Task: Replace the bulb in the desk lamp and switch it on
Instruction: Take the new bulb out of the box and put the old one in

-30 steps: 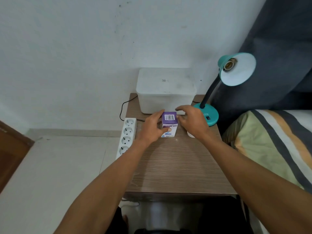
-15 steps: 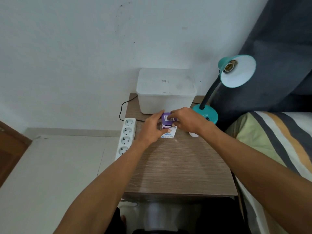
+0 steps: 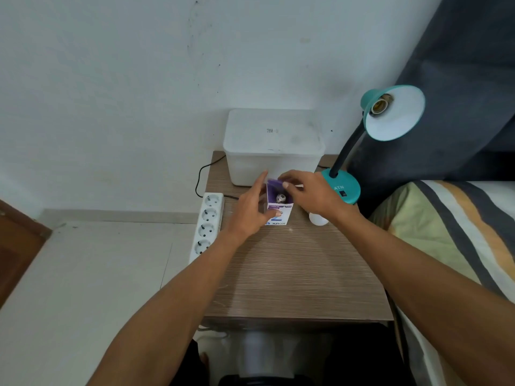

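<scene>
A small purple and white bulb box (image 3: pixel 279 214) stands on the wooden bedside table (image 3: pixel 292 274). My left hand (image 3: pixel 250 210) grips its left side. My right hand (image 3: pixel 309 195) pinches the purple top flap and holds it open. Inside the box the metal screw base of a bulb (image 3: pixel 281 198) shows. A teal desk lamp (image 3: pixel 345 188) stands at the table's back right, its shade (image 3: pixel 395 114) tilted towards me with a bare brass socket (image 3: pixel 379 105). A white bulb (image 3: pixel 317 218) lies on the table, partly hidden under my right wrist.
A white lidded plastic bin (image 3: pixel 274 146) sits at the back of the table against the wall. A white power strip (image 3: pixel 207 224) lies along the table's left edge with a black cord. A bed with a striped cover (image 3: pixel 457 232) and a dark curtain are at the right.
My right hand moved from the box's right side onto its top and lifted the purple flap, so the bulb's metal base now shows. My left hand kept hold of the box.
</scene>
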Demonstrator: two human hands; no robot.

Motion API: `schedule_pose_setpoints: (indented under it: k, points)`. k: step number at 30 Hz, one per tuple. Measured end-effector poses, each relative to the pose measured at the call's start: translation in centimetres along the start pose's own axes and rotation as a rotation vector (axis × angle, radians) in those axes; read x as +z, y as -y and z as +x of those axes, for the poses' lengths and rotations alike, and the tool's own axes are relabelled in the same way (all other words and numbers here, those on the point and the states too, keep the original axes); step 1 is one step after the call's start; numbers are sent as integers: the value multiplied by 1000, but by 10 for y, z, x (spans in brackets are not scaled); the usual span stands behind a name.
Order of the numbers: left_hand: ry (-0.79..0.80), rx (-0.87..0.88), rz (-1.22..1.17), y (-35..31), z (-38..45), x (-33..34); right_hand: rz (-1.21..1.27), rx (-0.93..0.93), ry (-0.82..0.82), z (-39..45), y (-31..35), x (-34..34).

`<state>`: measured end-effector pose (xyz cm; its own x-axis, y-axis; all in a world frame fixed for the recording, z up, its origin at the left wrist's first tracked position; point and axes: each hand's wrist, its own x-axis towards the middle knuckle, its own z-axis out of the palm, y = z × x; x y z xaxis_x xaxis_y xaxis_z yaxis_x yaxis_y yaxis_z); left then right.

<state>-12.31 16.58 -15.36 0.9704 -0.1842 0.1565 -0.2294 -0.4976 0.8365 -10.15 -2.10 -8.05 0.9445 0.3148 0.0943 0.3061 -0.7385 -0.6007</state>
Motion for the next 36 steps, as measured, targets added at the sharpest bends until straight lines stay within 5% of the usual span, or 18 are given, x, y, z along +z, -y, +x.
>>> schedule_pose_setpoints:
  k: [5,10,21,36]
  points:
    - [8,17,11,4,-4,1,339,308,-198,11,1,6]
    - [43,28,36,3,2,-2,289,457,-453,11,5,16]
    - [73,28,133,9,6,-8,-292,-144,246,11,10,4]
    - [85,11,179,8,9,-5,-247,-79,329,23,9,2]
